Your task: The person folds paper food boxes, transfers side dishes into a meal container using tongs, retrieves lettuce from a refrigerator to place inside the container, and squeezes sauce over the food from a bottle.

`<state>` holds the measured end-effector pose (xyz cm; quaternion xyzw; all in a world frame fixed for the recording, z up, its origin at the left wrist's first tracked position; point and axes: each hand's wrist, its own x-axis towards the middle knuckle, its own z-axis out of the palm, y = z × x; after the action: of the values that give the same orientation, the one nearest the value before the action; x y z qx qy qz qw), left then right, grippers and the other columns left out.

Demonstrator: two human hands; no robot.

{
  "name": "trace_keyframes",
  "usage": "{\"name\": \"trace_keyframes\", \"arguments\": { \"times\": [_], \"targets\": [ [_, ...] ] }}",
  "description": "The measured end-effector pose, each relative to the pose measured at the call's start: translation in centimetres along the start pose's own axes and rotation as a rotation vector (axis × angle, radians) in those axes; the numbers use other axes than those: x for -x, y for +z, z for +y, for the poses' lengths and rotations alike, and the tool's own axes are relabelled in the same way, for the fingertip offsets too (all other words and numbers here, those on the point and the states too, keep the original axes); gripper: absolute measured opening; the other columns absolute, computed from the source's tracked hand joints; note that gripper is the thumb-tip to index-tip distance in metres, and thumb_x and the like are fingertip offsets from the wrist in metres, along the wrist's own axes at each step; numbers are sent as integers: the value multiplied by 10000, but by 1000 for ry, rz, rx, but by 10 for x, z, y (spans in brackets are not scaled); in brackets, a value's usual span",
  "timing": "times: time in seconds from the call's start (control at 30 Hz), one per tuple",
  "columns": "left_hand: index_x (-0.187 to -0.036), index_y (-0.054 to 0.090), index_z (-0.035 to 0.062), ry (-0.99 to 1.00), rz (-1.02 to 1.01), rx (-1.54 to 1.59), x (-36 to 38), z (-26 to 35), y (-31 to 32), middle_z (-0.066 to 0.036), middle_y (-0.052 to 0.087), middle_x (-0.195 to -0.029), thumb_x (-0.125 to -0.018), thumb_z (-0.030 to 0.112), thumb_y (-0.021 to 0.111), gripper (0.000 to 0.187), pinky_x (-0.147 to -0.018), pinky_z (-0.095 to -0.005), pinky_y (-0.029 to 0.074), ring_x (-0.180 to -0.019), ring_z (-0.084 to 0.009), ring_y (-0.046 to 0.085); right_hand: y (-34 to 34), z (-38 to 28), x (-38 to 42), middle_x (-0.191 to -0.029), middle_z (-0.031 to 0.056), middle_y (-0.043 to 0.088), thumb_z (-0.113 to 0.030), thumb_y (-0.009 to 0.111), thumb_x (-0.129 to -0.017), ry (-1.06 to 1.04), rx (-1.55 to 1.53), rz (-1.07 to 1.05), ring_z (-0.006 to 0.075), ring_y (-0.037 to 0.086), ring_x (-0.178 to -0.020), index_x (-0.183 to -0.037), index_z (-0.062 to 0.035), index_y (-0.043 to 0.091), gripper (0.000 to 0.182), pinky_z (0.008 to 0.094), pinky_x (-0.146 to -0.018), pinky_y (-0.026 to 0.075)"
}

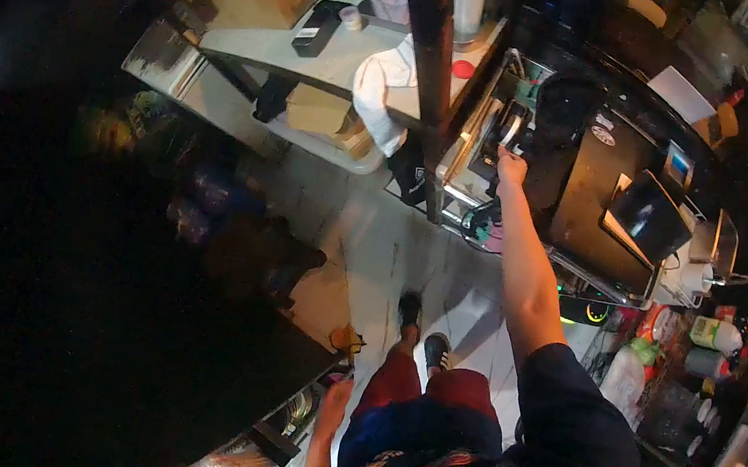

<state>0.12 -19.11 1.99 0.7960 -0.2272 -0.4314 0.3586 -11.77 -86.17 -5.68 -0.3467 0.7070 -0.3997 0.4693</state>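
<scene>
My right hand (512, 169) is stretched forward over a metal-railed cart (447, 169). Its fingers look closed at a dark object with a shiny curved band (513, 124); what they grip is too small and blurred to name. A black bag-like item (568, 108) lies just to the right of that object. Down low, my left hand (334, 400) hangs beside the edge of a dark counter, near a small yellow item (345, 337). The fingers of this hand are too dim to make out.
A table (256, 50) at the back left bears a black box (319, 30), a small cup (351, 18) and a white cloth (377, 78). A dark upright post (429, 42) stands beside the cart. Rightward are a laptop (648, 218) and shelves with bottles (718, 335).
</scene>
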Motion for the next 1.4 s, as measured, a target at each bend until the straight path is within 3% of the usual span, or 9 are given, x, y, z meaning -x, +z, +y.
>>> {"name": "trace_keyframes", "arguments": {
  "times": [0.1, 0.17, 0.3, 0.37, 0.6, 0.73, 1.03, 1.23, 1.4],
  "targets": [
    [-1200, 618, -13, 111, -332, 88, -110, 176, 38, -92, 684, -1171, -1031, 141, 542, 241, -990, -304, 461, -1129, -176, 620, -6, -3, 6, -939, 95, 730, -175, 733, -878, -65, -82, -126, 176, 652, -886, -982, 24, 750, 226, 316, -804, 487],
    [-1170, 633, -14, 458, -475, 91, -172, 278, 78, -95, 682, -1136, -1013, 133, 565, 225, -947, -301, 474, -1089, -166, 620, -11, -6, 17, -860, 73, 709, -148, 717, -882, -152, -164, -162, 148, 623, -806, -901, 8, 730, 157, 309, -745, 484],
    [-1083, 662, 22, 856, -295, 95, -317, 382, 169, -62, 689, -959, -1004, 180, 592, 190, -801, -303, 506, -863, -147, 627, -13, -12, 49, -809, 53, 690, -198, 712, -900, -52, -107, -61, 154, 602, -728, -907, 9, 722, 207, 317, -678, 479],
    [-1085, 664, 12, 783, -212, -67, -364, 418, 192, -96, 696, -969, -954, 163, 647, 200, -796, -311, 520, -875, -186, 668, -16, -4, 65, -806, 102, 701, -253, 734, -864, -125, 79, 79, 171, 647, -780, -906, -13, 731, 244, 345, -734, 500],
    [-1036, 661, 2, 853, -346, -497, -443, 426, 233, -174, 696, -969, -752, 187, 854, 390, -798, -413, 543, -885, -319, 681, -11, 27, 96, -753, 58, 684, -258, 703, -910, -54, -238, -32, 132, 600, -708, -903, -5, 710, 253, 309, -692, 484],
    [-1020, 665, -16, 737, -509, -693, -452, 439, 235, -146, 691, -890, -679, 231, 914, 489, -770, -398, 547, -862, -288, 680, -3, 44, 88, -739, 75, 680, -294, 703, -903, -44, -168, 25, 143, 602, -683, -882, 9, 697, 304, 324, -670, 488],
    [-974, 702, 5, 745, -528, -735, -463, 433, 237, -128, 700, -897, -690, 277, 906, 443, -777, -373, 546, -848, -269, 680, 8, 42, 96, -766, 128, 688, -336, 666, -921, -99, 133, 133, 276, 672, -734, -873, 16, 685, 356, 388, -715, 505],
    [-1057, 685, 17, 696, -560, -795, -459, 431, 235, -167, 667, -1064, -706, 256, 894, 472, -923, -408, 502, -1077, -326, 624, -42, -31, 138, -927, 113, 704, -176, 689, -924, -207, -401, 93, 155, 641, -805, -1262, -25, 518, 407, 322, -746, 517],
    [-1212, 599, 21, 670, -519, -655, -447, 429, 228, -178, 644, -1151, -733, 107, 839, 542, -974, -426, 488, -1118, -341, 609, -29, -59, 78, -923, 187, 723, -115, 697, -869, -221, 54, 48, 333, 706, -840, -1431, -89, 280, 700, 435, -799, 525]
  ]
}}
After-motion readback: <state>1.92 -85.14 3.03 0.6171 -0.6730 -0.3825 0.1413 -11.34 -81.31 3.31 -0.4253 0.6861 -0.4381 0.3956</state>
